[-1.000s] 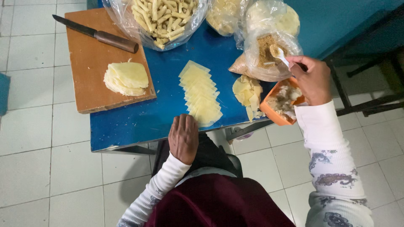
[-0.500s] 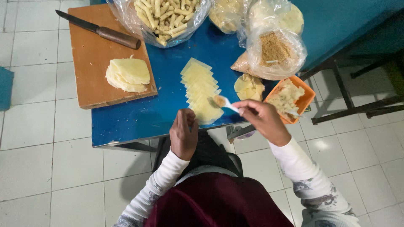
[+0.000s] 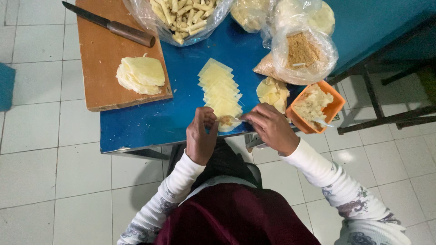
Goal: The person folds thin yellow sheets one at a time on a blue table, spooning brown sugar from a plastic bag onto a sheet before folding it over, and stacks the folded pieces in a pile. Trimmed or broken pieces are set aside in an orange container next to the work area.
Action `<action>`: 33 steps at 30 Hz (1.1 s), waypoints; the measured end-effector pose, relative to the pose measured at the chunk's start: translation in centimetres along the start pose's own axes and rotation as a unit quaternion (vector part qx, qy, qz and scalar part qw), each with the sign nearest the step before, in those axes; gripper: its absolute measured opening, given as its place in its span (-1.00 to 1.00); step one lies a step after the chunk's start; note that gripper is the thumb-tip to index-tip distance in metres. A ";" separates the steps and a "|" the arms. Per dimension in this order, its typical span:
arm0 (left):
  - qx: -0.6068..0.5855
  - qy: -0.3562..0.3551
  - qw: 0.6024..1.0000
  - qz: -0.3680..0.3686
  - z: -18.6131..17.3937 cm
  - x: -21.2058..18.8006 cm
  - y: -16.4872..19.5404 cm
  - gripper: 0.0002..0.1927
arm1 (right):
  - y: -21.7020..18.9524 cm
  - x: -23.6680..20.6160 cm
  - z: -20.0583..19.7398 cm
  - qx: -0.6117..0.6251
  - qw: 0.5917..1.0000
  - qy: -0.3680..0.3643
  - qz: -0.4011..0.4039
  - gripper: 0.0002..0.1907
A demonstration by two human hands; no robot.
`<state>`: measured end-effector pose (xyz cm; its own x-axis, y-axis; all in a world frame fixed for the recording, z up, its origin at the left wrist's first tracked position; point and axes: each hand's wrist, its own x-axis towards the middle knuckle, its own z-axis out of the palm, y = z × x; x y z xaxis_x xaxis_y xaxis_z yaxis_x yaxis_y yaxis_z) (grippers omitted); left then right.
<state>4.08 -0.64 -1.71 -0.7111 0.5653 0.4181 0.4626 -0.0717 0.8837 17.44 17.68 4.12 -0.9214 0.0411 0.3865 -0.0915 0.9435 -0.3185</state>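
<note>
My left hand [image 3: 202, 136] and my right hand [image 3: 271, 128] meet at the near edge of the blue table [image 3: 150, 122]. Both pinch the nearest pale wrapper [image 3: 228, 123], which has a dab of brownish filling on it. This wrapper is the front one of an overlapping row of pale square wrappers [image 3: 219, 84] running away from me. Just right of my right hand stands an orange bowl [image 3: 335, 97] of pale filling, with a white spoon [image 3: 323, 122] lying in it.
A wooden cutting board [image 3: 102, 59] at the left carries a stack of wrappers [image 3: 141, 75] and a knife [image 3: 111, 26]. At the back are a bag of rolled sticks [image 3: 186, 16], a bag of brown crumbs [image 3: 302, 52] and a small wrapper pile [image 3: 271, 93]. Tiled floor surrounds the table.
My right hand carried a spoonful from the bowl to the front wrapper, and the spoon now lies in the bowl. Both hands have closed on that wrapper.
</note>
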 end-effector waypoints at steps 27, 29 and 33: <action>0.031 -0.001 0.999 0.010 -0.2 -0.4 -0.3 -0.61 | 1.4 1.0 0.4 0.098 0.995 -0.011 0.028 -0.83; 0.026 -0.004 1.000 0.018 -0.3 -0.4 -0.2 -0.61 | 1.3 0.8 -0.2 0.097 0.993 -0.027 0.068 -0.82; 0.028 -0.008 0.999 0.023 -0.1 -0.2 -0.2 -0.61 | 1.3 0.3 -1.4 0.111 0.984 -0.037 0.134 -0.86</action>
<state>4.09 -0.85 -1.94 -0.6797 0.5762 0.4539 0.5234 -0.0525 0.8505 17.54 19.34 5.04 -0.9480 0.2467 0.2010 0.0859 0.8066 -0.5848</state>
